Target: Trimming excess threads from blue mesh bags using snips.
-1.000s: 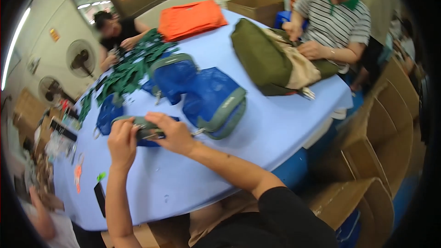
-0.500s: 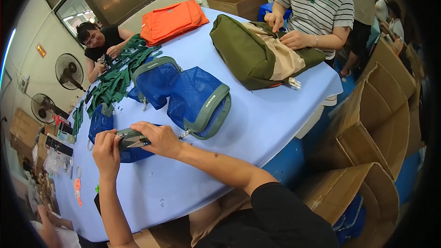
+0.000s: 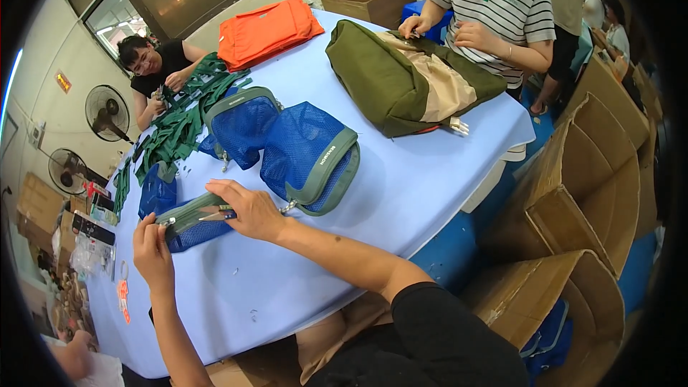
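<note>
My left hand pinches one end of a blue mesh pouch at its grey-green zippered rim, beside a light zipper pull. My right hand is closed around small thread snips, whose pointed blades lie over the pouch's rim. Its fingers are also at the pouch's far end; whether they grip the fabric I cannot tell. Just beyond, a blue mesh pouch with grey-green trim lies beside a similar pouch. Another blue piece rests behind my left hand.
Dark green straps are heaped at the far left, near a seated co-worker. Folded orange fabric lies at the back. Across the table, another co-worker handles an olive bag. Open cardboard boxes stand on the right.
The pouch's rim is now stretched out straighter, with my left hand moved left and slightly down. The snips now show over the rim. Across the table, the co-worker's hands have moved apart.
</note>
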Motion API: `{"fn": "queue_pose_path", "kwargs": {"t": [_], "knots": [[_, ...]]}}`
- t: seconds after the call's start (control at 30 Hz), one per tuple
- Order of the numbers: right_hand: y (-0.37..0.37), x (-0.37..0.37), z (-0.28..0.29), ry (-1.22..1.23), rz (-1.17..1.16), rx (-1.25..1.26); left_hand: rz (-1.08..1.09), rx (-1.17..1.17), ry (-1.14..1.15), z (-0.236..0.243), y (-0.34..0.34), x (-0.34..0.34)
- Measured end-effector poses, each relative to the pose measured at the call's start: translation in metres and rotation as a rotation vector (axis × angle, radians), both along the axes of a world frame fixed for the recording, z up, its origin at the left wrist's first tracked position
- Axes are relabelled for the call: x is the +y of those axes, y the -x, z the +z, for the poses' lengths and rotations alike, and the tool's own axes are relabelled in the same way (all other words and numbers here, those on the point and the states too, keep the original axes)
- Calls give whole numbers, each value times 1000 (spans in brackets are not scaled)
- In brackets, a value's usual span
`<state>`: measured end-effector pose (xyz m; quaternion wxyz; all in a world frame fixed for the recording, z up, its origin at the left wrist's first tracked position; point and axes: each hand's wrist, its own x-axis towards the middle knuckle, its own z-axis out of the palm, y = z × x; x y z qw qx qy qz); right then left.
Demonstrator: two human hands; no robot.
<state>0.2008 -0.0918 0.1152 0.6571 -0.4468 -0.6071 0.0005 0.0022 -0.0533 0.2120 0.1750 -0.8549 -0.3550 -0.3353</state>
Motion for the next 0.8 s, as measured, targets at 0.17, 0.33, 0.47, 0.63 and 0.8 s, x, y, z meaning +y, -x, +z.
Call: {"fn": "queue_pose_path", "kwargs": {"t": [0.17,0.33,0.47,0.63,0.8], "knots": [[2,-8,3,-31,6,-49,-79,150,-149,0,-29,-21],[-3,-1,-3,18,52,-39,-130,147,-118,4,-38,-32],[-2,5,1,-40,38,18,-113,100,-25,2,-23,-24],[-21,15,0,-107,59,161,52,-3,-117,11,1,-8],[-15,9,2,7,151,260,-16,-273,249,2,11,-7]]}}
